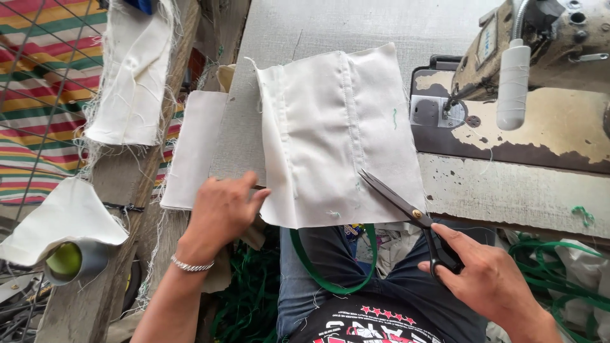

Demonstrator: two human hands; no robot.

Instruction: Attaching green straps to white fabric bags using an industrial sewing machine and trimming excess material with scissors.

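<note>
The left hand rests with fingers curled on the near left edge of a white cloth, pinning it to the grey surface. The right hand grips black scissors, blades parted, tips touching the cloth's lower right part. The cloth lies flat, its near edge hanging over the surface, just left of a worn sewing machine. A green strap loops across the lap.

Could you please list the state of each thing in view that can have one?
White fabric piece: flat on the table, near edge overhanging.
Scissors: blades shut, tips on the fabric.
Right hand: gripping the scissor handles.
Left hand: pressing the fabric's left edge.
Sewing machine: nothing under its needle.
</note>
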